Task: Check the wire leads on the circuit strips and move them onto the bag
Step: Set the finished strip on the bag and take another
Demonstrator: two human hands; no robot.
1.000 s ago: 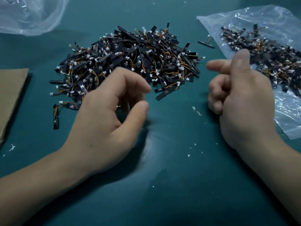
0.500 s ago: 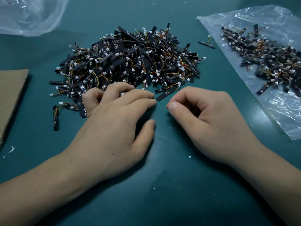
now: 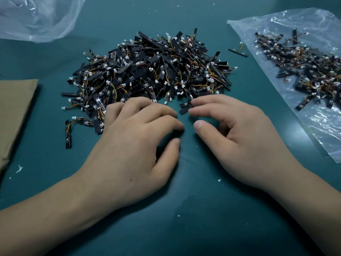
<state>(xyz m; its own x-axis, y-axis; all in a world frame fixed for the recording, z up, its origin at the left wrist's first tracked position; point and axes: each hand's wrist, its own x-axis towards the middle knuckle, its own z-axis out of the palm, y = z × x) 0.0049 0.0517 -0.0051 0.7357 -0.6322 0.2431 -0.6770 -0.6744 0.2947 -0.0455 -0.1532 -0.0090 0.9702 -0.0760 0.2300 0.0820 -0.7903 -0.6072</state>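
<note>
Both hands have slid forward to the circuit strips piled at twelve o'clock; the left hand rests spread on them, and the right hand touches one loose strip with relaxed fingertips, gripping nothing. Picking up seems the step in hand: next, pinch it, check it, carry it to the bag at two o'clock.

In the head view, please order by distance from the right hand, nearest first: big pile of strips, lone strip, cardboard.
1. big pile, against the right hand, just ahead.
2. lone strip, farther ahead, near the bag.
3. cardboard, far left.
</note>
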